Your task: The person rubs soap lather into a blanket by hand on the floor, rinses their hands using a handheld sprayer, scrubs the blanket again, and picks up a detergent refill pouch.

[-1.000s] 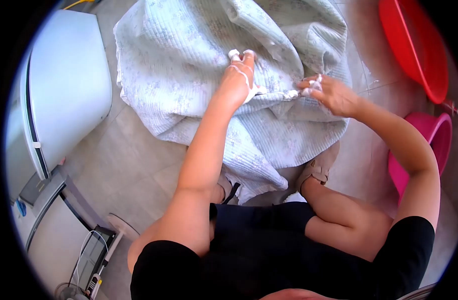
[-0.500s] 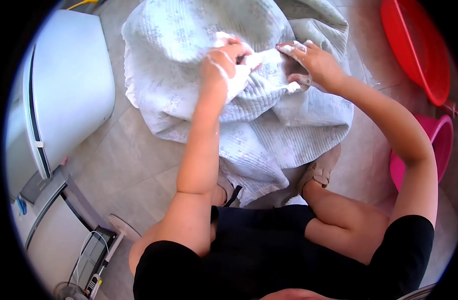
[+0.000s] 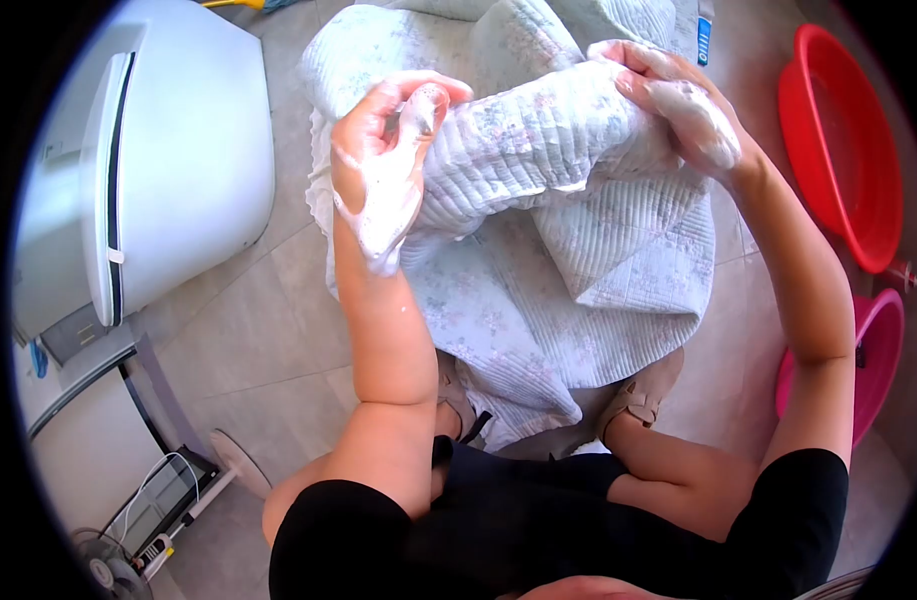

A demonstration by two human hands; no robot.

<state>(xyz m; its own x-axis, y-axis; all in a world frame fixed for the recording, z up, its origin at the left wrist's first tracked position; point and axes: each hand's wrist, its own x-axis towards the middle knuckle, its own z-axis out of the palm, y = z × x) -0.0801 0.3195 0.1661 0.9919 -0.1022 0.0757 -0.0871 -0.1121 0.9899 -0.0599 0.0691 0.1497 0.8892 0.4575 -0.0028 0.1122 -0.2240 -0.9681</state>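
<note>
A pale, rounded cabinet (image 3: 203, 150) stands left of the quilt (image 3: 528, 140). The foamy left hand (image 3: 390, 150) curls closed on the quilt's raised fold; the quilt drapes over the floor (image 3: 248, 330). The foamy right hand (image 3: 683, 105) pinches the fold's right end. Right of the quilt sits a red basin (image 3: 843, 150).

A single head-worn camera looks from above the person's black shirt (image 3: 578, 530), on the near side of the quilt (image 3: 628, 260), facing forward and steeply down over it. It sits about arm's reach from the quilt, near enough for folds and pattern to read clearly, while the top edge crops the quilt's far side. The wide, dark-rimmed round view also takes in the red basin (image 3: 848, 165) right of the quilt and the tiled floor (image 3: 268, 330) left of it.
</note>
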